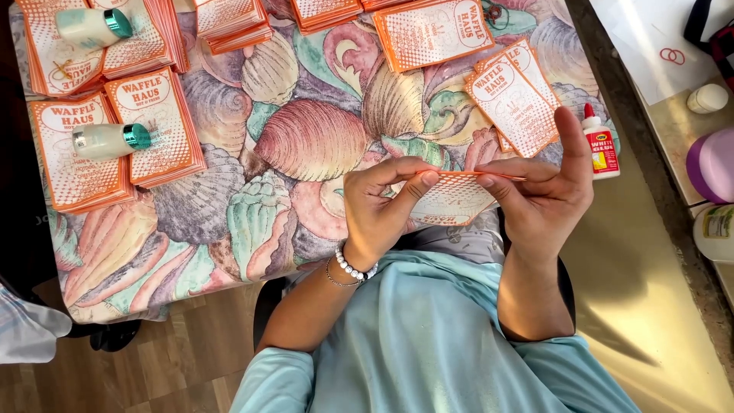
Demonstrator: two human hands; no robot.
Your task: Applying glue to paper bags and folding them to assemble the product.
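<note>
While both hands meet at the centre of the frame, the left hand (378, 210) and the right hand (547, 191) each pinch an end of a flat orange-and-white printed paper sleeve (451, 200), held nearly edge-on just above the near edge of the shell-patterned tablecloth (306, 145). Thin as it looks, the sleeve is probably very light and limp, easy to crease or tear, so it seems best taken by its edges between thumb and fingertips, as both closed grips do now. Its tilt hides most of the printed face, and whether it is one layer or two cannot be told. More sleeves of the same kind lie in stacks at the upper left (115, 141) and loose at the upper right (512, 103). Two pale cylindrical bottles with teal caps (111, 139) rest on the left stacks. A small white glue bottle with a red tip (600, 145) stands just beside the right hand. Objects at the far right edge are cut off and hard to identify.
</note>
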